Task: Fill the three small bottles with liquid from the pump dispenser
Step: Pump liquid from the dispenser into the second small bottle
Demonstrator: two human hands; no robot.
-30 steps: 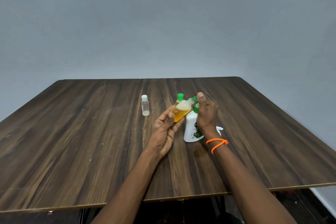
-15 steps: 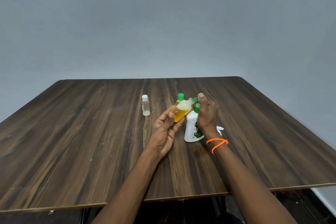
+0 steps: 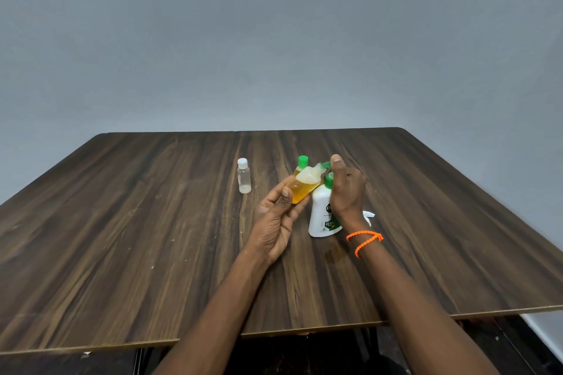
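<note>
Pump dispenser (image 3: 323,216) stood at table (image 3: 122,237) centre, right hand (image 3: 347,189) curled over its green head. Left hand (image 3: 275,219) pinched a tilted small bottle (image 3: 304,186), thumb on its near face, fingers behind, neck up at 2 o'clock beside the spout; amber liquid filled over half. Judged midway: a green-capped bottle (image 3: 301,163) at 12 o'clock looked filled, a clear bottle (image 3: 244,176) at 10 o'clock nearly empty.

Tilted amber bottle (image 3: 304,187) at dispenser (image 3: 321,216)
</note>
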